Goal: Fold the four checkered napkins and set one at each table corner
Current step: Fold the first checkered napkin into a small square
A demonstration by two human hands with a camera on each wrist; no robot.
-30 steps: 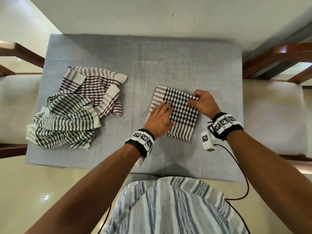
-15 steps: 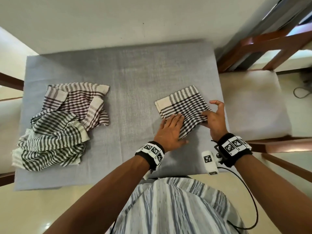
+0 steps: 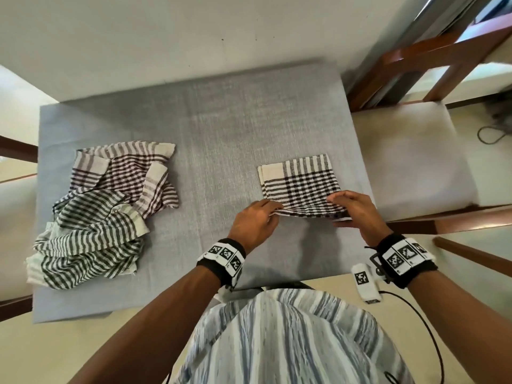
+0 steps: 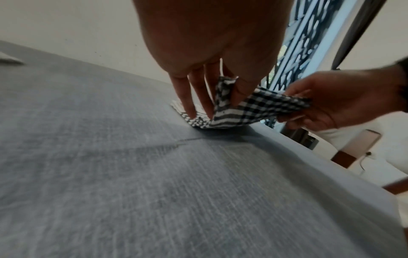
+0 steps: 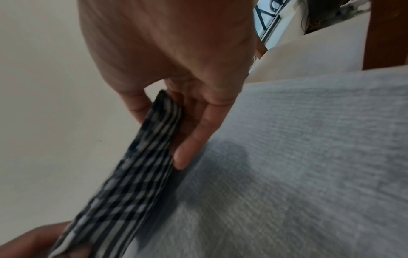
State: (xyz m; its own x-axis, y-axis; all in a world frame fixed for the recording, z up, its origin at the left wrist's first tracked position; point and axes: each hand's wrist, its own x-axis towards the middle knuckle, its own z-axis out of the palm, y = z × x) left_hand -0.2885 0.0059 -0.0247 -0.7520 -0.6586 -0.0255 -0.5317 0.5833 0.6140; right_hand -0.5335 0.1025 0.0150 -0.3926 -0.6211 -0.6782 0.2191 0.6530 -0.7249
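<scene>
A folded black-and-white checkered napkin lies near the right edge of the grey table. My left hand pinches its near left corner, thumb and fingers around the raised cloth. My right hand pinches the near right corner between thumb and fingers, and the napkin's near edge is lifted off the table. A heap of unfolded napkins lies at the table's left: a brown-checked one on top, green-striped ones below.
Wooden chairs with cream cushions stand right and left of the table. A white wall runs behind it. A cable and small white tagged device hang from my right wrist by the table's near edge.
The napkin has slid and turned toward the right side of the table. My left hand has gone from lying flat on it to pinching the near edge, and both hands now lift that edge.
</scene>
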